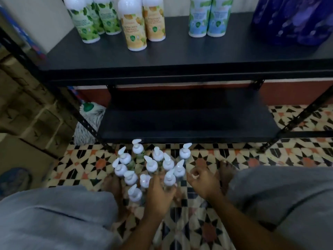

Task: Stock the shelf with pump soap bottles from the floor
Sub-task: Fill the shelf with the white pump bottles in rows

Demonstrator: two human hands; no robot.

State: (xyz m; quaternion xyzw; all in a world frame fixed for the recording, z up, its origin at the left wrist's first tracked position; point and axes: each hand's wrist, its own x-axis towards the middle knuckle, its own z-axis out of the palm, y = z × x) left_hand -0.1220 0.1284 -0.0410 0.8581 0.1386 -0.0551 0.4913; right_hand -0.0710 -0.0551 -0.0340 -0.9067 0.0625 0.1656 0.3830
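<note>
Pump soap bottles (pixel 151 166) stand upright on the floor (pixel 252 161), long axes vertical, nozzles mostly toward the shelf (pixel 180 53). Left hand (pixel 158 194) grip curls round one; right hand (pixel 204 184) loosely curled, empty.

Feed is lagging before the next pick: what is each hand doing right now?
Left hand: grips one pump bottle.
Right hand: open, fingers loosely curled, holding nothing.

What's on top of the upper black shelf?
Tall white green-label bottles, orange-label bottles, blue-label bottles and dark purple packs. Whatever stands behind them is covered.
</note>
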